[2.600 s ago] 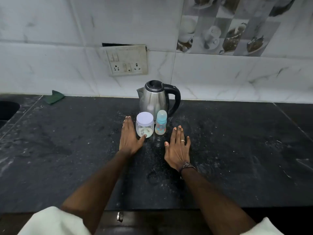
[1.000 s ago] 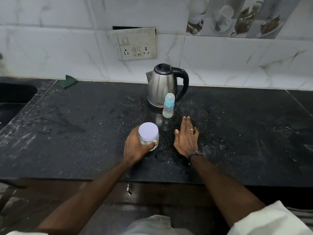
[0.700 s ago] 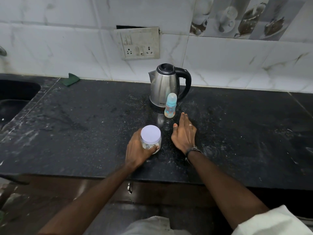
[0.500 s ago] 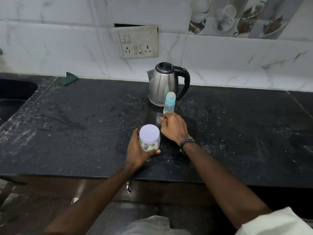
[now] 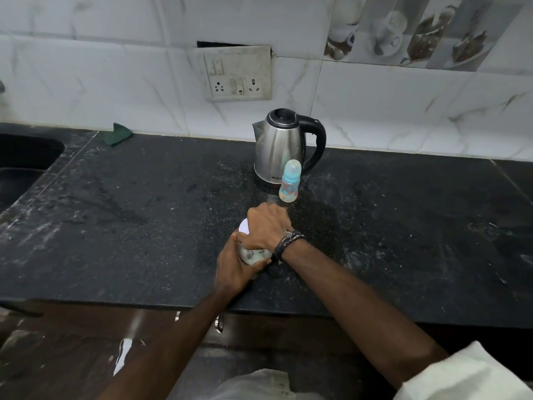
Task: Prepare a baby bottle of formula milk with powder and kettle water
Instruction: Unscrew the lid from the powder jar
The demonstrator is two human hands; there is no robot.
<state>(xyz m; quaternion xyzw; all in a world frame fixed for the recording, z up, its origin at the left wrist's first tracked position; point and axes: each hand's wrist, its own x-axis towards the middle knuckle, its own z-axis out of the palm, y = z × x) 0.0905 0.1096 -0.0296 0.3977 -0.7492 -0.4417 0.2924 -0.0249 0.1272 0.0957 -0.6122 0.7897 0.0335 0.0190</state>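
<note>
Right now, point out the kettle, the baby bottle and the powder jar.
kettle (image 5: pixel 278 145), head view, on its steel body.
baby bottle (image 5: pixel 290 180), head view, on its blue collar.
powder jar (image 5: pixel 251 255), head view, on its clear wall between the hands.

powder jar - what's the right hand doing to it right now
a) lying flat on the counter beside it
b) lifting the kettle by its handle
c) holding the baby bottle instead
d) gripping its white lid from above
d: the right hand is curled over the white lid of the powder jar, while the left hand grips the jar's body; the baby bottle and kettle stand untouched behind.
</note>
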